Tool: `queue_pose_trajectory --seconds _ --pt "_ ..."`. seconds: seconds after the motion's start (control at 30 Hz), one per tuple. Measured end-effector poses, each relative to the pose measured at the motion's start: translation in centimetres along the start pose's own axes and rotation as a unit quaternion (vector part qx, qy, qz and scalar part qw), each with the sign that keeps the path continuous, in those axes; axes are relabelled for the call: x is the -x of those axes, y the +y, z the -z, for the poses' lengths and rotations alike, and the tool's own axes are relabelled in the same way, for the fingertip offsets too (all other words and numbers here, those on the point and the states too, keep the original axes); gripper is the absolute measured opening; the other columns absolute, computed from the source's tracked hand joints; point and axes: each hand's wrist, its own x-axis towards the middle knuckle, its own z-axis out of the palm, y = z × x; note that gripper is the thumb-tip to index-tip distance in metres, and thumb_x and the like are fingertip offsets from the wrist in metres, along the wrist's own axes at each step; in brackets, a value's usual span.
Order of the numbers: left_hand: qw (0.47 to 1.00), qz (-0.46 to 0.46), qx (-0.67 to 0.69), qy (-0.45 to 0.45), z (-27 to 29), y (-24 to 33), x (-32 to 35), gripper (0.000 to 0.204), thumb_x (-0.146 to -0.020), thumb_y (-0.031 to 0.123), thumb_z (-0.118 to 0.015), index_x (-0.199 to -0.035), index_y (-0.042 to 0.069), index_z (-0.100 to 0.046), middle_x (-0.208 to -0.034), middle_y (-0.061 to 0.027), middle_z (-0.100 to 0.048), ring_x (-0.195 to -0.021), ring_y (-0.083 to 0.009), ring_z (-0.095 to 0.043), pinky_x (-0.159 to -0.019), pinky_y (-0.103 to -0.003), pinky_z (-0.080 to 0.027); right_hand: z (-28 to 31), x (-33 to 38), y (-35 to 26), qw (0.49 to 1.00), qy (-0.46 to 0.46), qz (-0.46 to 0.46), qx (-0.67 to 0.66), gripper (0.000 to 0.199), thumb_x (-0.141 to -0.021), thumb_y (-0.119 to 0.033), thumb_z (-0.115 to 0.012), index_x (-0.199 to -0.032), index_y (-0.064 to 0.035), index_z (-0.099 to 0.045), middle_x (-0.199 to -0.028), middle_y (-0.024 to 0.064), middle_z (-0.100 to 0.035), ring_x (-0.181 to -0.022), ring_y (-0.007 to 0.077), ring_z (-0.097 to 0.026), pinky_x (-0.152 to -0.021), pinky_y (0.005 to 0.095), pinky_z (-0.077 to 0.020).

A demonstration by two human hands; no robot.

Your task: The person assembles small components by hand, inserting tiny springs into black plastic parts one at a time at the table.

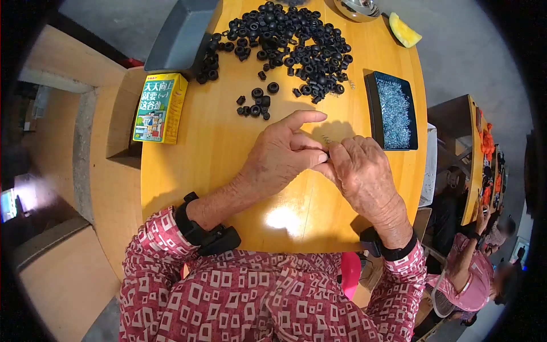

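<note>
Pinching fingertips together beside black rings [285, 40]

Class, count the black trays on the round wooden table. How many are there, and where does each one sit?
2. One black tray of small shiny bits sits right of the hands; a second, darker tray sits at the table's far-left edge, partly cut off.

My left hand [279, 157] and right hand [362, 171] meet fingertip to fingertip above the round wooden table [194, 165], pinching something too small to identify. Black rubber rings [285, 43] lie heaped ahead; a black tray of small clear parts [393, 111] sits right, a green-and-yellow carton [159, 108] left.
</note>
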Motion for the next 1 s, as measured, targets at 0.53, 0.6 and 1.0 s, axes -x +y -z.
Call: queue_pose_trajectory --seconds 0.53,0.6,1.0 --pt "0.999 0.007 0.053 -0.009 0.6 0.3 -0.1 0.060 -0.086 0.001 -0.070 -0.140 0.005 -0.043 -0.097 -0.0082 -0.071 -0.093 -0.0098 -0.064 -0.086 -0.023 -0.050 -0.5 0.4 0.9 0.904 0.083 -0.136 -0.397 0.026 -0.082 -0.006 -0.074 -0.107 -0.0003 -0.068 -0.083 0.0120 -0.067 -0.075 0.0251 -0.064 -0.070 0.0338 -0.0527" --pt "0.999 0.010 0.048 -0.009 0.6 0.2 -0.1 0.060 -0.086 0.001 -0.070 -0.140 0.005 -0.043 -0.097 -0.0082 -0.071 -0.092 -0.0098 -0.064 -0.086 -0.023 -0.050 -0.8 0.4 0.9 0.905 0.105 -0.124 -0.394 0.017 -0.082 -0.004 -0.074 -0.098 -0.0013 -0.071 -0.079 0.0109 -0.066 -0.071 0.0241 -0.063 -0.066 0.0322 -0.0511" --pt "0.996 0.009 0.081 -0.034 1.0 0.0 -0.2 0.063 -0.087 0.001 -0.070 -0.143 0.005 -0.042 -0.097 -0.0086 -0.071 -0.092 -0.0106 -0.065 -0.085 -0.022 -0.050 -2.1 1.0 -0.3 0.913 0.187 -0.115 -0.344 0.022 -0.079 -0.005 -0.078 -0.099 -0.0001 -0.070 -0.075 0.0092 -0.062 -0.066 0.0214 -0.059 -0.061 0.0313 -0.0489"
